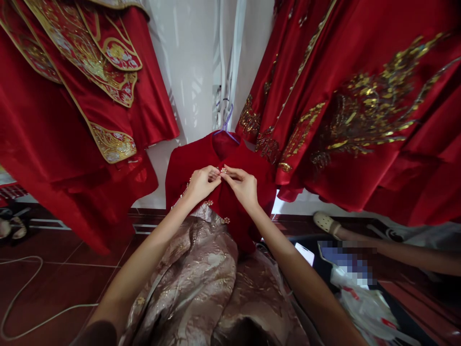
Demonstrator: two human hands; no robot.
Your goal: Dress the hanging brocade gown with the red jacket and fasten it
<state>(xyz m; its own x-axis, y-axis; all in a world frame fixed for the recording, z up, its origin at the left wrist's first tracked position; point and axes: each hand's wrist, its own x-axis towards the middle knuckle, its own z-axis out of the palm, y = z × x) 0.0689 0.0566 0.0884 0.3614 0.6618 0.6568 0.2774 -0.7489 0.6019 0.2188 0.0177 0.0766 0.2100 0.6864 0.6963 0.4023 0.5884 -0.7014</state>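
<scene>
A red velvety jacket (pixel 241 202) hangs upright on a thin purple hanger (pixel 226 122) in front of me. My left hand (pixel 204 184) is closed in a pinch on the jacket's front edge, just below the collar. Beside it, almost touching, my right hand (pixel 244 186) pinches a small jewelled button (pixel 224 170) between thumb and forefinger. Lower on the front show another flower-like jewelled button (pixel 225 221) and a beaded trim on the left. The fingertips partly hide the fastening between them. Shiny beige-pink brocade fabric (pixel 201 274) spreads below my forearms.
Red gowns with gold embroidery (pixel 111 139) hang at left, and sequinned red ones (pixel 370 110) at right. A lit phone (pixel 304 253) and plastic bags (pixel 367 302) lie at lower right, near another person's foot in a clog (pixel 326 224). A white cable (pixel 21 288) crosses the tiled floor.
</scene>
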